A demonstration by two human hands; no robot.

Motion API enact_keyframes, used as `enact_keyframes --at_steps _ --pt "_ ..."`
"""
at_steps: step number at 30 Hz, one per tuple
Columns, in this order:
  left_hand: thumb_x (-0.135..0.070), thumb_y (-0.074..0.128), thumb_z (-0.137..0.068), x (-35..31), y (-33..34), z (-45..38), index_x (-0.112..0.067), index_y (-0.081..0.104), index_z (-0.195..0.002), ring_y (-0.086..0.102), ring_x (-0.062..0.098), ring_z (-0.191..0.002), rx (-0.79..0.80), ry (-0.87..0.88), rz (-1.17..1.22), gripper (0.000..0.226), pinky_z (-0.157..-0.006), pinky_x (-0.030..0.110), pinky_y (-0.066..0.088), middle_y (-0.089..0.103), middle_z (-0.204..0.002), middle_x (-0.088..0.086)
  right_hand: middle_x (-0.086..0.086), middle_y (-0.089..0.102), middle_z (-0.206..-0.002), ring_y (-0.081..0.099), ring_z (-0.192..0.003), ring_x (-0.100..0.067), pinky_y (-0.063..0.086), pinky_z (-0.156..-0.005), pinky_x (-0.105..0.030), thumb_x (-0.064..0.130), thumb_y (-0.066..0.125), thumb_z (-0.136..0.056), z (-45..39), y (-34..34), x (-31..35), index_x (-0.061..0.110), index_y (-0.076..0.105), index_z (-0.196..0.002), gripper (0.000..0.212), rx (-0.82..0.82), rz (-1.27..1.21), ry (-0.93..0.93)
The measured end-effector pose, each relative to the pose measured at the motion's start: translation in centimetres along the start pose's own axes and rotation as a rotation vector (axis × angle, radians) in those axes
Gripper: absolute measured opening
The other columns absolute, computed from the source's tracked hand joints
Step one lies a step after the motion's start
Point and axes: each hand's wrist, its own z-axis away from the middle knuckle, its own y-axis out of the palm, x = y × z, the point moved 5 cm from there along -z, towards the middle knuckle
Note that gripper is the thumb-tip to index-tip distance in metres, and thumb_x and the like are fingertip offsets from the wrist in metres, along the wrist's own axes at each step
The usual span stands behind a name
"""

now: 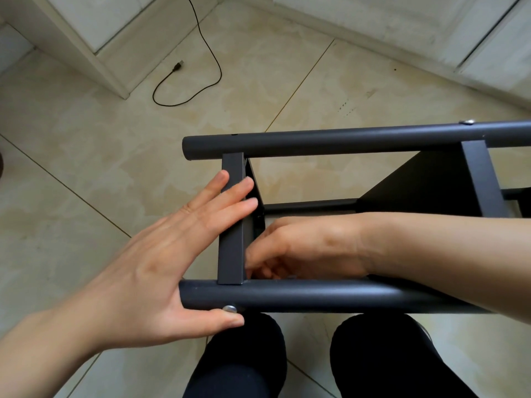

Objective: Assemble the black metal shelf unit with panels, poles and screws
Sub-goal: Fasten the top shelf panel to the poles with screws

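The black metal shelf unit lies on its side across my knees. Its near pole [316, 295] and far pole [344, 140] run left to right, joined by a left panel [232, 225] and a second panel [431, 185] further right. My left hand [161, 259] lies flat with straight fingers against the left panel's edge, its thumb touching a silver screw [230, 308] in the near pole. My right hand [301, 248] reaches inside the frame behind that panel, fingers curled near the pole joint; what they hold is hidden. Another screw [467, 122] sits in the far pole.
The floor is beige tile [115, 139]. A black USB cable [201, 67] curls on it at the back left, near a white cabinet base [109, 53]. White skirting and door frames line the back right. My dark-trousered legs [244, 363] are under the frame.
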Motion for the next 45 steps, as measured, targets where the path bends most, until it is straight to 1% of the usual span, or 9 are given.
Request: enact_keyframes --at_steps 6,13,18,23,29,33,36,41,45 --pt "-0.061 0.067 -0.075 -0.11 -0.09 -0.09 -0.022 0.024 -0.158 0.014 0.017 -0.155 0.005 -0.019 -0.026 0.102 -0.12 0.025 0.019 0.017 -0.167 -0.009 0.001 0.051 -0.066 0.043 -0.062 -0.012 0.035 -0.065 -0.024 0.013 0.053 -0.091 0.09 0.03 0.08 0.017 0.058 -0.06 0.032 0.047 -0.097 0.006" --pt "-0.059 0.067 -0.074 -0.16 -0.02 -0.11 -0.02 0.027 -0.157 0.014 0.019 -0.155 0.007 -0.008 -0.01 0.1 -0.121 0.026 0.017 0.019 -0.167 -0.007 0.01 0.055 -0.049 0.047 -0.044 -0.002 0.04 -0.048 -0.012 0.02 0.052 -0.097 0.05 -0.12 -0.16 0.015 0.059 -0.066 0.032 0.011 -0.062 0.03" --pt "-0.061 0.067 -0.074 -0.03 0.05 -0.07 -0.023 0.027 -0.157 0.013 0.018 -0.155 0.009 -0.017 0.001 0.099 -0.121 0.027 0.019 0.019 -0.167 -0.009 0.0 0.053 -0.068 0.044 -0.061 -0.012 0.037 -0.065 -0.024 0.011 0.054 -0.088 0.15 0.08 0.11 0.015 0.058 -0.066 0.023 0.065 -0.122 0.005" --pt "-0.061 0.067 -0.074 0.0 0.06 -0.01 -0.024 0.027 -0.157 0.014 0.018 -0.155 0.003 -0.014 0.007 0.099 -0.12 0.027 0.02 0.019 -0.167 -0.009 0.0 0.052 -0.057 0.044 -0.056 -0.012 0.035 -0.061 -0.023 0.01 0.057 -0.089 -0.04 -0.28 -0.04 0.015 0.061 -0.051 0.039 0.007 -0.085 -0.009" --pt "-0.061 0.067 -0.074 0.03 0.06 -0.08 -0.023 0.027 -0.157 0.014 0.018 -0.155 0.003 -0.014 0.002 0.099 -0.12 0.029 0.021 0.019 -0.167 -0.008 0.002 0.052 -0.056 0.047 -0.051 -0.009 0.041 -0.053 -0.017 0.011 0.057 -0.092 -0.16 -0.11 -0.13 0.013 0.061 -0.061 0.031 0.02 -0.104 0.004" --pt "-0.061 0.067 -0.074 -0.04 0.01 -0.09 -0.024 0.027 -0.157 0.014 0.018 -0.155 0.0 -0.012 -0.004 0.099 -0.12 0.027 0.02 0.019 -0.167 -0.01 0.0 0.057 -0.068 0.048 -0.064 -0.013 0.04 -0.068 -0.025 0.012 0.053 -0.09 -0.05 0.16 -0.19 0.014 0.059 -0.064 0.027 0.085 -0.148 0.035" --pt "-0.061 0.067 -0.074 -0.04 0.01 -0.09 -0.024 0.028 -0.156 0.014 0.018 -0.155 -0.003 -0.006 -0.007 0.098 -0.12 0.026 0.02 0.019 -0.167 -0.01 -0.002 0.055 -0.066 0.047 -0.062 -0.013 0.038 -0.066 -0.024 0.011 0.053 -0.092 -0.12 0.0 -0.14 0.013 0.058 -0.067 0.025 0.077 -0.118 0.022" --pt "-0.061 0.068 -0.074 0.09 0.09 -0.1 -0.025 0.028 -0.156 0.013 0.017 -0.155 -0.009 -0.003 0.001 0.098 -0.12 0.028 0.02 0.02 -0.167 -0.01 0.001 0.051 -0.061 0.045 -0.058 -0.01 0.036 -0.063 -0.022 0.013 0.058 -0.094 -0.24 -0.5 -0.08 0.018 0.065 -0.053 0.042 0.057 -0.044 -0.026" --pt "-0.061 0.069 -0.074 -0.33 -0.18 -0.06 -0.028 0.029 -0.155 0.011 0.013 -0.155 -0.01 -0.009 -0.006 0.097 -0.12 0.027 0.021 0.017 -0.166 -0.016 0.0 0.052 -0.066 0.046 -0.064 -0.011 0.037 -0.071 -0.027 0.014 0.059 -0.095 0.08 -0.52 0.18 0.012 0.064 -0.072 0.023 0.027 0.01 -0.045"
